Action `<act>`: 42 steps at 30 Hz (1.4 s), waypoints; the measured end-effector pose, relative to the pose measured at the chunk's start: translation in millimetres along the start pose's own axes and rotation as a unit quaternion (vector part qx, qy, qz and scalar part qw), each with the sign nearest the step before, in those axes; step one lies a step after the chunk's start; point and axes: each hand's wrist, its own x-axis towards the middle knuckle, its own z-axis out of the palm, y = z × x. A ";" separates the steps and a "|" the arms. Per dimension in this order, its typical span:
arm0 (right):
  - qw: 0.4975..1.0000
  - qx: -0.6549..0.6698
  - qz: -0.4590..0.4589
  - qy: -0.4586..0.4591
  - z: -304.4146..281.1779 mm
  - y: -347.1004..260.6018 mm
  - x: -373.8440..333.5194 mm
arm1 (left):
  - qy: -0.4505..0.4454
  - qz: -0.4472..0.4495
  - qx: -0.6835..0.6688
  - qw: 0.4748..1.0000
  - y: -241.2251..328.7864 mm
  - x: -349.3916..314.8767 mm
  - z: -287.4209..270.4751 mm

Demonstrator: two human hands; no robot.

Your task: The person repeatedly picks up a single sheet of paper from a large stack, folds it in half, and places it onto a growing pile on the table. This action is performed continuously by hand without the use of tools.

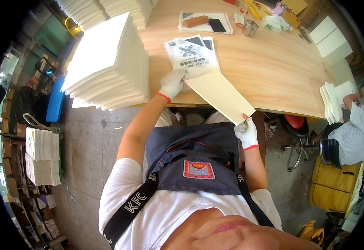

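Observation:
A cream-coloured pad of paper (221,93) slants over the table's near edge. My right hand (247,132), in a white glove with a red cuff, grips its near right corner, a bare fingertip on top. My left hand (172,84), gloved the same way, is closed at the near left edge of a small pile of white printed sheets or thin bags (193,54), just beside the pad's far left corner. Its fingertips seem to pinch the top printed sheet. The pad's far end meets the pile's near edge; whether it goes under the top layer is unclear.
A tall stack of white paper pads (107,62) stands left of my left hand, with more stacks behind. A phone (217,25), brown case (196,21) and metal cup (250,28) lie farther back. At right, another person (352,133) sits by white pads (330,102).

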 end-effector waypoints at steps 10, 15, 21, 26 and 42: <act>0.998 -0.013 -0.018 -0.060 -1.8 13.5 3.3 | 0.033 0.050 -0.243 0.968 7.5 -3.4 -14.4; 0.998 0.017 -0.017 -0.051 17.2 33.2 -17.4 | 0.216 0.077 -0.318 0.920 24.9 -35.8 12.2; 0.991 -0.094 -0.090 -0.029 26.2 48.8 -50.3 | 0.210 -0.175 -0.832 0.483 81.5 -53.3 57.5; 0.985 -0.140 -0.073 -0.074 34.9 43.1 -67.8 | -0.099 -0.126 -0.973 0.167 94.8 -52.0 86.5; 0.985 0.108 0.084 -0.108 28.4 100.4 46.6 | -0.089 -0.307 -0.750 0.580 78.4 -126.5 146.6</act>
